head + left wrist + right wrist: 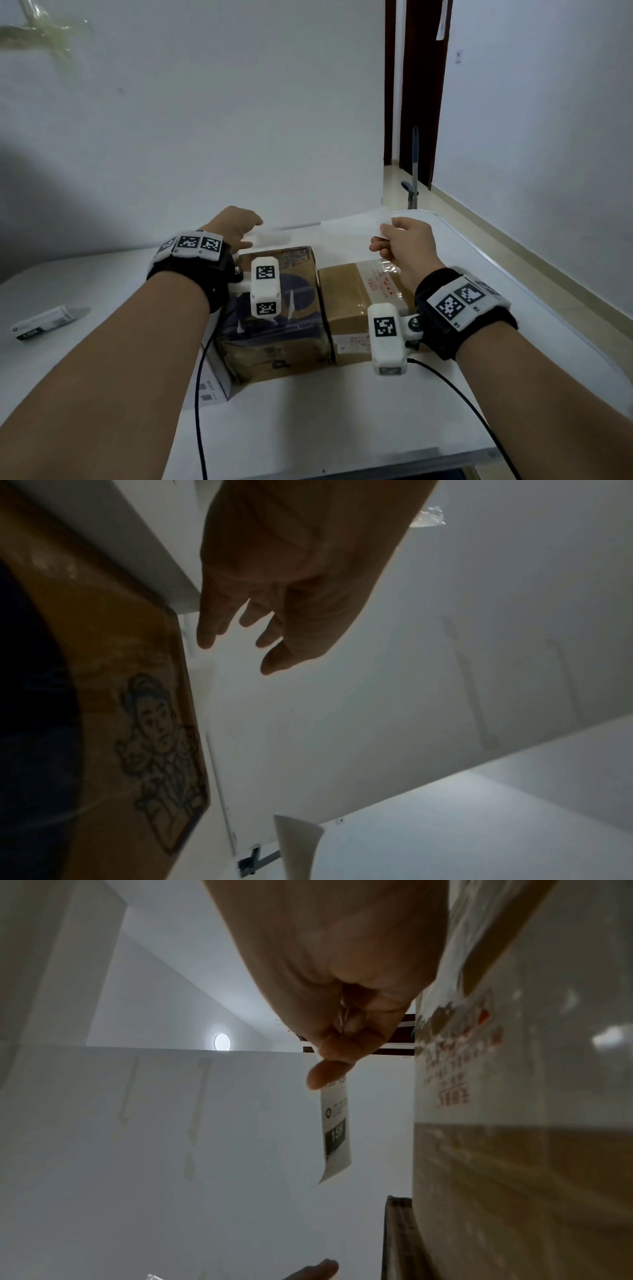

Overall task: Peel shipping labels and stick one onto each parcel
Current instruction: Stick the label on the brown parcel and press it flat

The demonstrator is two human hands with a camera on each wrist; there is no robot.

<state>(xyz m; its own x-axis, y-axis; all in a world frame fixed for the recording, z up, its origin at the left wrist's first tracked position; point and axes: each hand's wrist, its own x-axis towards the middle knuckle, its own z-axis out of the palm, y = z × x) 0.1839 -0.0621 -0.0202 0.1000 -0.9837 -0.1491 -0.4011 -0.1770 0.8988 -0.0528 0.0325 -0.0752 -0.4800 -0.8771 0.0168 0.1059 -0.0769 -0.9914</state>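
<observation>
The right hand point(404, 246) pinches a peeled shipping label point(337, 1131) above the far edge of the plain taped parcel point(363, 301); thin and floppy, it probably handles best by its corner. The left hand point(236, 229) hovers, fingers loose, beyond the printed parcel point(277, 329). A discarded label strip point(48, 322) lies far left, clear of the work.

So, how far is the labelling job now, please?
Done: nothing clearly; neither the printed parcel nor the taped brown parcel shows a fresh label on top, though wrists hide parts. In hand: the right hand pinches a label in the air, while the left hand is open above the table. Left: sticking one label on each parcel.
</observation>
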